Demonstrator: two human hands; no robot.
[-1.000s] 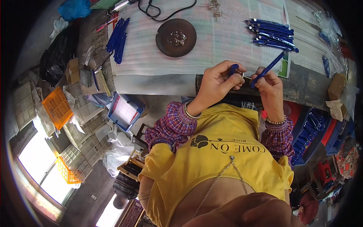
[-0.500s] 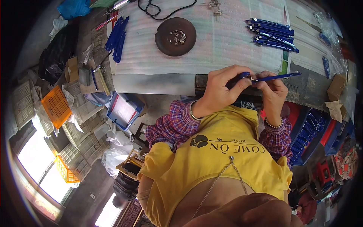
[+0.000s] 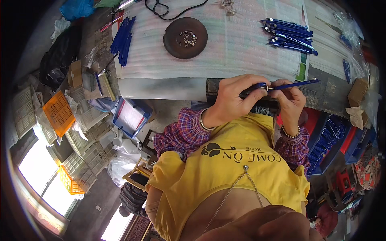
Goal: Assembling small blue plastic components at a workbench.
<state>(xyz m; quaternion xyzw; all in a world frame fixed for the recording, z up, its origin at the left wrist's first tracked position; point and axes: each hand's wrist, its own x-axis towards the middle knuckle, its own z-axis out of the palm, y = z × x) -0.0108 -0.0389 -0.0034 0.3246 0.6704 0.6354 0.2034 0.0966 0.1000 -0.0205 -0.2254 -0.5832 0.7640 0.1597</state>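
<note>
Close together at the table's near edge, my left hand (image 3: 237, 96) and my right hand (image 3: 290, 98) both have their fingers pinched. A slim blue stick-like piece (image 3: 305, 83) is in my right fingers, its long end pointing right. My left fingers grip a short dark blue part (image 3: 261, 85), mostly hidden by the hand. Thin bare metal shows between the two, at the fingertips. Beyond my hands lie a pile of slim blue pieces (image 3: 290, 36) with silvery round ends at the right and another blue bundle (image 3: 124, 40) at the left.
A round brown dish (image 3: 173, 46) with small metal bits (image 3: 188, 39) stands on the white sheet (image 3: 237, 52). Behind it lies a black cord (image 3: 177, 17). Blue bins (image 3: 321, 156) of blue pieces are below right. An orange crate (image 3: 59, 113) sits far left.
My hands stay almost in place. The blue stick has tilted slightly at the fingertips, its far end a little lower. The whole view has shifted slightly.
</note>
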